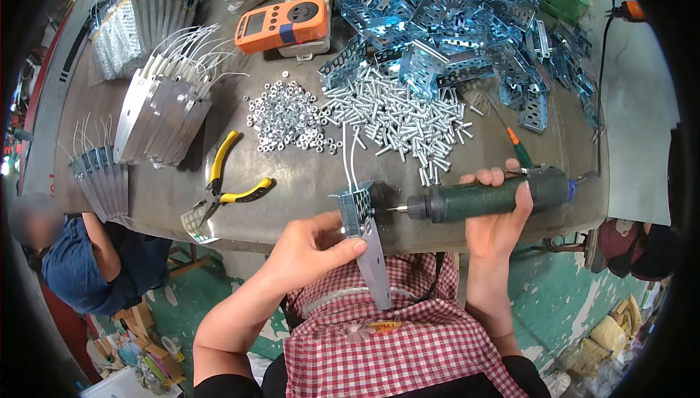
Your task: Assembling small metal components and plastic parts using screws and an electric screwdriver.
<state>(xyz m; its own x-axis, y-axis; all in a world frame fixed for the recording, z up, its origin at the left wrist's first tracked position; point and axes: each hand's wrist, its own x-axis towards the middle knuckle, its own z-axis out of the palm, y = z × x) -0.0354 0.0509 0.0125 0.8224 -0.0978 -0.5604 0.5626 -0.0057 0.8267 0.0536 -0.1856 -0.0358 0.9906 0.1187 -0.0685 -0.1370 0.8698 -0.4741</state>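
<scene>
Okay, so (12 o'clock = far side of the counter [306, 186]) here's my worry: the electric screwdriver [474, 201] comes in from 3 o'clock, and its bit [396, 209] sits right by the perforated bracket [355, 212]. If it meets a screw off-line, I'd guess it could slip and scratch the metal, or poke the fingers. The left hand pinches the piece between thumb and fingers with nothing under it, so driver torque might twist it. The white wires [351, 161] could snag too, if the bit wandered that way. Can't tell whether bit and bracket touch.

The flat metal strip [375, 267] is held at the counter's near edge, partly over the checkered apron [408, 325]. Long axis runs roughly 11:30 to 5:30: bare end toward 5:30, bracket and wires toward 12.

Left hand [317, 245] grips strip and bracket; right hand [492, 223] is wrapped around the screwdriver, bit pointing at 9.
</scene>
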